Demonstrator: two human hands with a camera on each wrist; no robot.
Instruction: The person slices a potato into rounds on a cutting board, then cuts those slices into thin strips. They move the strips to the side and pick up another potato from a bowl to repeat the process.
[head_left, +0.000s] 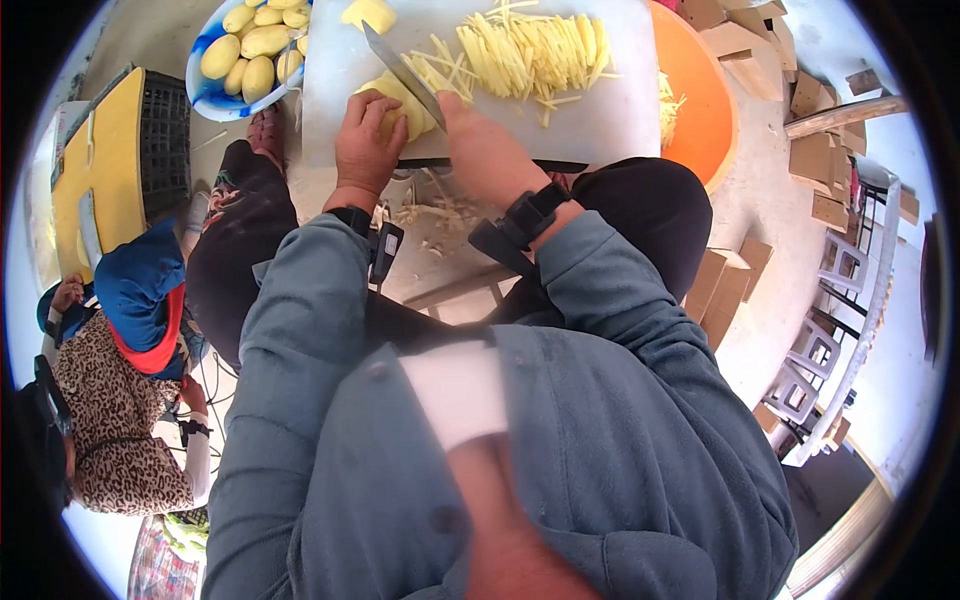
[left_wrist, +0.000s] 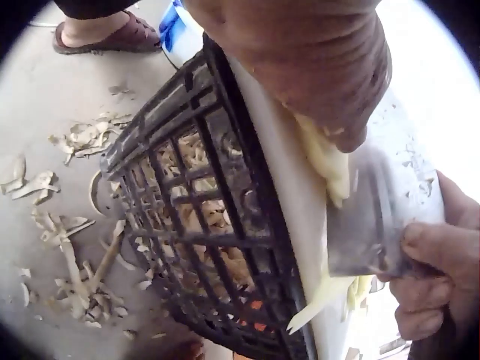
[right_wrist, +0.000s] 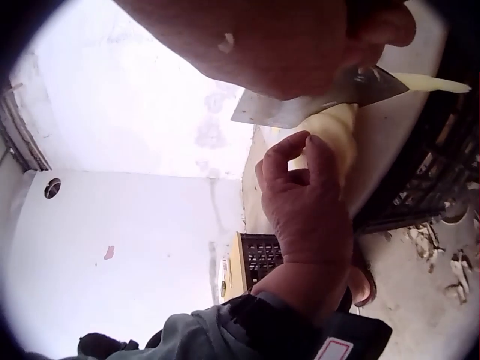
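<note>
On the white cutting board point(head_left: 400, 20), my left hand point(head_left: 370, 145) holds a peeled, partly sliced potato point(head_left: 415, 112) with bent fingers. My right hand point(head_left: 490, 150) grips the knife point(head_left: 402, 72), its blade against the potato's right side. Cut strips point(head_left: 530, 55) lie in a row right of the blade, and another potato piece point(head_left: 370, 14) lies at the far edge. The left wrist view shows the blade point(left_wrist: 367, 217) beside potato slices point(left_wrist: 326, 165). In the right wrist view, the fingers and thumb of my left hand point(right_wrist: 307, 202) curl over the potato point(right_wrist: 341, 139).
A blue-and-white bowl point(head_left: 205, 100) of peeled potatoes stands left of the board, an orange basin point(head_left: 715, 100) with strips to its right. Beneath the board is a black crate point(left_wrist: 217, 172) containing peelings. Another person point(head_left: 120, 410) is at the left; cardboard point(head_left: 750, 60) lies at the right.
</note>
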